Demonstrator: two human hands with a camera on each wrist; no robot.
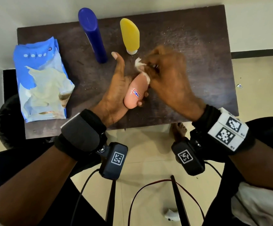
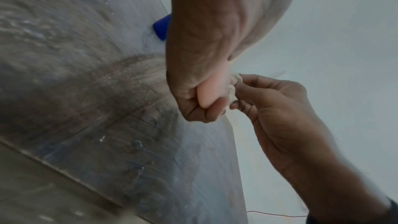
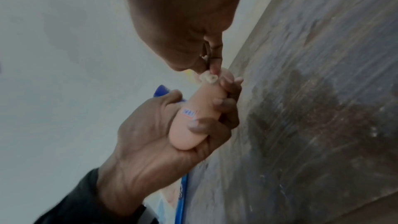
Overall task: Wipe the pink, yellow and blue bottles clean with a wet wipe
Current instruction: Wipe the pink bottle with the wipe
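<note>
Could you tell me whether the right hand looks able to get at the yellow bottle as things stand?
Probably yes, once freed: the yellow bottle stands upright just beyond the right hand with bare table between them. For now that hand pinches the wet wipe against the pink bottle, so it is occupied.

On the table (image 1: 197, 46), the wipes pack (image 1: 42, 79) lies at the left. Two bottles stand at the back: the taller bottle (image 1: 92, 35) left of the shorter bottle (image 1: 130, 35). In front of them, near the middle, the left hand (image 1: 116, 93) holds the third bottle (image 1: 136, 92), and the right hand (image 1: 168, 79) presses a wipe (image 1: 139, 63) to its far end.
</note>
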